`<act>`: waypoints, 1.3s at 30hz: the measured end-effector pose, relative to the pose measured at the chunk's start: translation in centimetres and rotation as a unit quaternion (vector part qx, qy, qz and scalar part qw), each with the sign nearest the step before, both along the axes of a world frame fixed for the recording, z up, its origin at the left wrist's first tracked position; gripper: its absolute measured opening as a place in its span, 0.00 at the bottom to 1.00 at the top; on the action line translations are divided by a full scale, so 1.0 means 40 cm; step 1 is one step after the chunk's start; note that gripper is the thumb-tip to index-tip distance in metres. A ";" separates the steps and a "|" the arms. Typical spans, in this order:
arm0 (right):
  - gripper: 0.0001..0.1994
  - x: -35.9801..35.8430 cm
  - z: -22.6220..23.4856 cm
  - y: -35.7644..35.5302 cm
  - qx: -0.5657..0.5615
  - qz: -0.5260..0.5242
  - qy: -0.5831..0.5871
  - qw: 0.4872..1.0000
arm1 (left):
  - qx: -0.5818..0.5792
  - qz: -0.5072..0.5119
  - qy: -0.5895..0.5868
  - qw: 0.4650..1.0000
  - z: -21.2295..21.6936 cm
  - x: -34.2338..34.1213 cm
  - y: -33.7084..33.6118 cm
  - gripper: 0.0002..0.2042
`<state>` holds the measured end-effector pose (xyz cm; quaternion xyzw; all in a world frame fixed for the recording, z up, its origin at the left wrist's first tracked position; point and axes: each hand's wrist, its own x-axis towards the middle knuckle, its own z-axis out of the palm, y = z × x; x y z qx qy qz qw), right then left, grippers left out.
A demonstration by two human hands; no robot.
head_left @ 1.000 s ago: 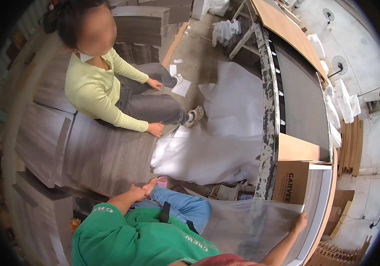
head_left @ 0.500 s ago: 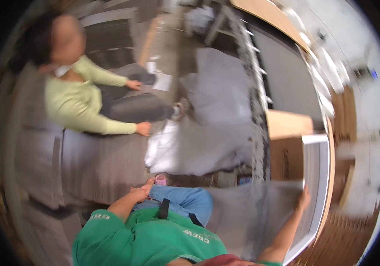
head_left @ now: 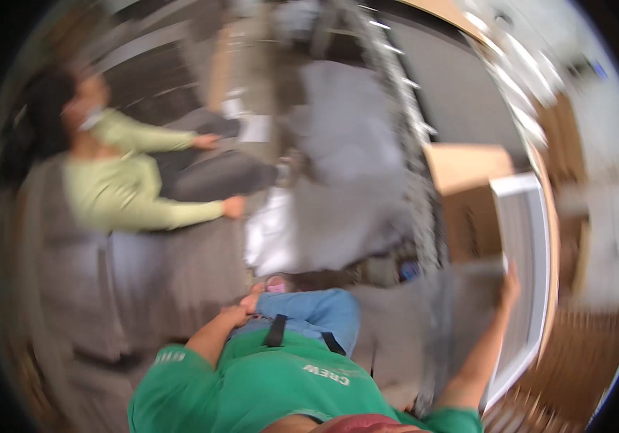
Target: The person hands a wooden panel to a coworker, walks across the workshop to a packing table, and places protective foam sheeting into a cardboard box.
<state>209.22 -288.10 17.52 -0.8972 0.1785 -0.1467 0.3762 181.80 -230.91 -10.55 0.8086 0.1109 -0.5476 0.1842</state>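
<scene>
I sit cross-legged in a green shirt and blue jeans. My left hand [head_left: 234,316] rests by my bare foot [head_left: 253,299]; its fingers are smeared by motion. On the right, my arm is stretched out along a white-framed panel [head_left: 532,249]. There my right hand [head_left: 511,286] is closed at the edge of a grey sheet [head_left: 405,317], which spreads from beside my knee. A pink thing [head_left: 275,283] lies just beyond my foot.
A person in a light green top [head_left: 118,173] sits at the left on grey-brown padding [head_left: 172,267]. Silvery-grey sheeting [head_left: 353,166] covers the middle. A cardboard box [head_left: 472,224] stands beside the white frame, and brown stacks [head_left: 576,346] line the right.
The view has shifted, so the box, the panel and my right hand appear higher. The person at the left has turned their head. Both my hands keep their places.
</scene>
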 end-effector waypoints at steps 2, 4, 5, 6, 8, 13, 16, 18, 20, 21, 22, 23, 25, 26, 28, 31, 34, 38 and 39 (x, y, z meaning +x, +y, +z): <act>0.20 -0.025 -0.057 -0.197 -0.170 0.118 -0.027 0.978 | -0.033 -0.058 -0.050 0.997 -0.061 -0.010 0.019 0.20; 0.29 -0.013 0.052 0.135 -0.115 -0.015 0.107 0.987 | -0.073 -0.072 -0.085 0.991 0.005 -0.033 0.031 0.17; 0.33 -0.024 0.061 0.116 -0.196 -0.050 0.103 0.974 | -0.154 -0.082 -0.103 0.979 0.029 -0.016 0.044 0.17; 0.32 -0.027 0.056 0.092 -0.204 -0.056 0.112 0.971 | -0.234 -0.099 -0.119 0.960 0.055 0.000 0.048 0.17; 0.32 -0.006 0.067 0.087 -0.218 -0.068 0.122 0.966 | -0.229 -0.182 -0.188 0.937 0.199 0.041 0.039 0.17; 0.33 0.008 0.077 0.071 -0.206 -0.060 0.134 0.967 | -0.411 -0.026 -0.148 0.899 0.701 0.080 0.017 0.14; 0.33 0.020 0.076 0.060 -0.200 -0.056 0.149 0.967 | -0.384 0.001 -0.279 0.880 0.781 0.117 0.067 0.11; 0.34 -0.015 0.083 0.037 -0.169 -0.056 0.162 0.971 | -0.065 -0.085 -0.587 0.803 0.810 0.188 0.167 0.08; 0.34 -0.009 0.088 0.059 -0.155 -0.054 0.170 0.972 | 0.097 0.309 -0.762 0.561 0.759 0.191 0.333 0.16; 0.34 -0.012 0.089 0.073 -0.148 -0.052 0.166 0.974 | 0.202 0.338 -0.836 0.383 0.711 0.183 0.474 0.22; 0.34 -0.024 0.090 0.077 -0.200 -0.075 0.155 0.965 | 0.333 0.388 -0.801 0.312 0.718 0.168 0.577 0.27; 0.34 -0.004 0.077 0.086 -0.250 -0.083 0.141 0.954 | 0.387 0.475 -0.743 0.270 0.697 0.160 0.674 0.29; 0.34 0.010 0.073 0.111 -0.258 -0.081 0.141 0.952 | 0.436 0.556 -0.672 0.221 0.591 0.157 0.757 0.31; 0.34 0.009 0.079 0.111 -0.263 -0.093 0.143 0.949 | 0.446 0.546 -0.613 0.356 0.556 0.194 0.754 0.33; 0.34 -0.004 0.074 0.098 -0.275 -0.120 0.139 0.944 | 0.306 0.576 -0.534 0.538 0.574 0.231 0.772 0.36; 0.33 -0.019 0.073 0.062 -0.250 -0.099 0.114 0.956 | 0.161 0.615 -0.639 0.433 0.769 0.089 0.763 0.35; 0.33 -0.001 0.076 0.077 -0.234 -0.092 0.125 0.960 | 0.362 0.543 -0.742 0.154 0.800 -0.054 0.834 0.32; 0.31 -0.017 0.091 0.090 -0.221 -0.076 0.108 0.966 | 0.515 0.498 -0.658 0.231 0.682 0.006 0.807 0.32; 0.31 -0.009 0.091 0.111 -0.214 -0.053 0.114 0.969 | 0.555 0.456 -0.609 0.336 0.566 0.010 0.852 0.32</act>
